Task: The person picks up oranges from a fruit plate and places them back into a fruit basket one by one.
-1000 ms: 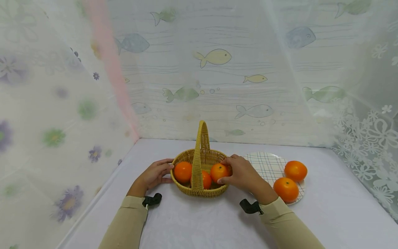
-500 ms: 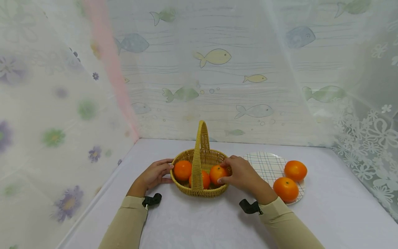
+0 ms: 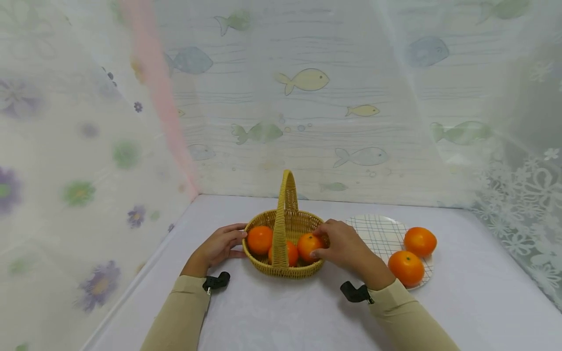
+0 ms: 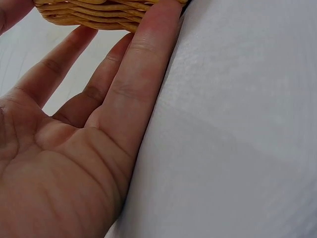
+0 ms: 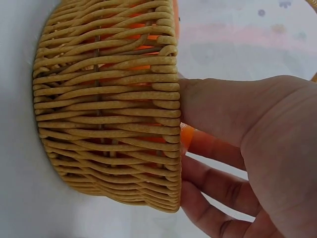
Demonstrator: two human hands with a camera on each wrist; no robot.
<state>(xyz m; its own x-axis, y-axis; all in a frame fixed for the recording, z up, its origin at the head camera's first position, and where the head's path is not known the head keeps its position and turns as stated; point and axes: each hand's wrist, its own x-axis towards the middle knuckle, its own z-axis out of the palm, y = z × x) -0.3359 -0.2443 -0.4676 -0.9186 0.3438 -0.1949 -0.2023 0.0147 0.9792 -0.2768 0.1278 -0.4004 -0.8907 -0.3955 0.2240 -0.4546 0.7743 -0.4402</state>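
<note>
"Since I only have the camera feeds out here, where does the orange fruit [image 3: 309, 247] lie against my right hand [image 3: 344, 246]?"

"I make it inside the wicker basket [image 3: 303, 222], at the right end, just left of the palm. Your thumb is on the near side, the fingers on the far side, so the hand is spread about as wide as the fruit and pinches it."

"Does my right wrist view agree?"

"It does: the thumb crosses the rim, and a patch of orange shows just below it, next to the fingers."

"And my left hand [image 3: 218, 246]?"

"Fairly straight-fingered, touching the basket's left end, with its lower edge along the surface [image 3: 263, 312]. I see the left fruit [image 3: 259, 240] just inside that end, and the middle fruit [image 3: 291, 253] partly behind the handle [image 3: 279, 234]."

"Anything past my right hand?"

"The plate [image 3: 373, 229], carrying a back fruit [image 3: 420, 242] and a front fruit [image 3: 406, 268]."
</note>
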